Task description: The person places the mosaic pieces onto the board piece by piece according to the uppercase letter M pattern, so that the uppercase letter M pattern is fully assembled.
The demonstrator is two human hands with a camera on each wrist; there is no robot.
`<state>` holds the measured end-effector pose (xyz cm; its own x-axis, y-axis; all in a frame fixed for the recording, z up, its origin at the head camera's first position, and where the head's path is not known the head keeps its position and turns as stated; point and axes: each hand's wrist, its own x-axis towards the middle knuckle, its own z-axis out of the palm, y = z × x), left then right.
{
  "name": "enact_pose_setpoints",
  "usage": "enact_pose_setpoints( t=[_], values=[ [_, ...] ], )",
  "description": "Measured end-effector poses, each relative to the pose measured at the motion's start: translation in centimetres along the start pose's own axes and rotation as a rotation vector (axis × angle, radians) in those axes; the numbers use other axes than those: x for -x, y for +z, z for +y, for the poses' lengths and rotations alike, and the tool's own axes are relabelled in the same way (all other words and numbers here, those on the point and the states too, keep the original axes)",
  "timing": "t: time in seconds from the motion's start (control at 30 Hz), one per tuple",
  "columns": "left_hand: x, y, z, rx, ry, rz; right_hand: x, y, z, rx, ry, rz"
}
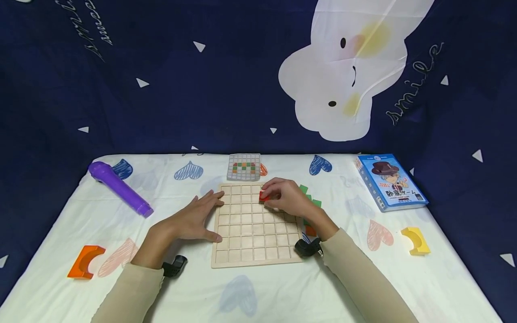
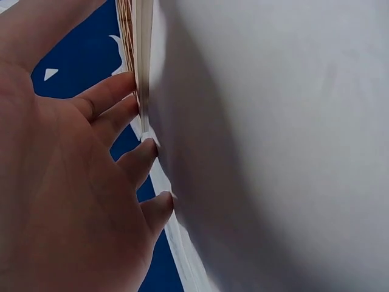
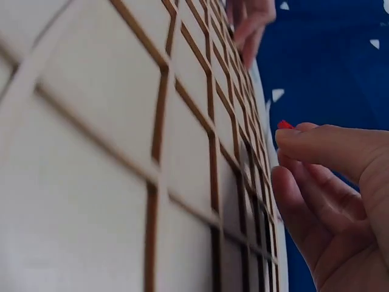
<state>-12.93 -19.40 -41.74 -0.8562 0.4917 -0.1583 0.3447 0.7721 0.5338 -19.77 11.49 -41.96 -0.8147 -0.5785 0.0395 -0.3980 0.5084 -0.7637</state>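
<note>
Red block (image 1: 264, 195) pinched in right hand (image 1: 284, 197) is best lowered squarely into a cell while wooden grid board (image 1: 256, 244) is steadied by flat, spread left hand (image 1: 194, 220)

Both forearms reach forward in pale beige sleeves, a dark wrist-worn device strapped at each cuff. The left hand (image 1: 194, 220) lies flat — fingers straight and spread, thumb out to the side, palm down. The right hand (image 1: 284, 197) is held farther forward, its fingers curled inward — thumb and fingertips (image 3: 316, 143) pinched together.
</note>
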Motion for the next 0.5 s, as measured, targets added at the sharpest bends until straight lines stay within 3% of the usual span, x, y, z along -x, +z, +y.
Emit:
enact_pose_setpoints(
  t=[0.5],
  values=[
    [-0.4,-0.1,-0.1,-0.013,-0.029,-0.023,-2.2,3.5,-2.3,0.058,-0.106,-0.104]
  ],
)
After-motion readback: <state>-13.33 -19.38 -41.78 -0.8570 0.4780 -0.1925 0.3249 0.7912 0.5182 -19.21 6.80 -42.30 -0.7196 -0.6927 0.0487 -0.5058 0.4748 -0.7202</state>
